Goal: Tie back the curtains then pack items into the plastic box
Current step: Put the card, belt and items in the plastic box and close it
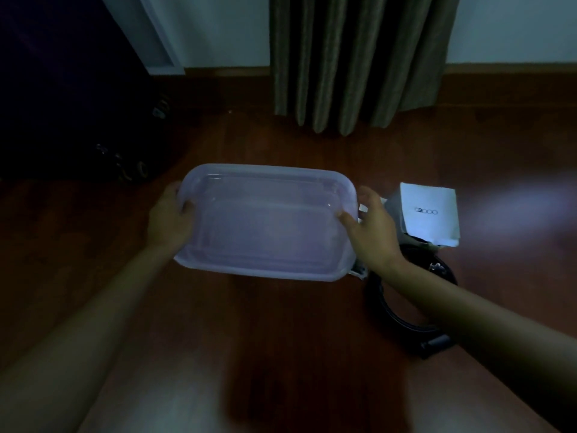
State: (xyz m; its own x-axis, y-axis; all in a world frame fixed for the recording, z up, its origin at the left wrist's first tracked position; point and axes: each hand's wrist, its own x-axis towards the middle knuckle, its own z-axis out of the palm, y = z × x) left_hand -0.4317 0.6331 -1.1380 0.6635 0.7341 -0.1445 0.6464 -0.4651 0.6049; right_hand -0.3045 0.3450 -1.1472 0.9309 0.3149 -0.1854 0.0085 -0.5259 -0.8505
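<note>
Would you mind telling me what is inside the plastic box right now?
The plastic box, held by the left hand and right hand, looks empty; only its clear bottom shows. The floor beneath it is blurred by the plastic.

Dim home room, likely bedroom: reddish wood floor point(281, 307), pleated floor-length curtain point(359, 64) against white wall point(224, 29), wooden skirting board point(228, 71).

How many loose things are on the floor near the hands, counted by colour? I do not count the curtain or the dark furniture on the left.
Translucent pale: 1, the plastic box, held at its ends by the left hand and right hand
White: 1, the paper packet
Black: 1, the coiled belt
Total: 3
</note>
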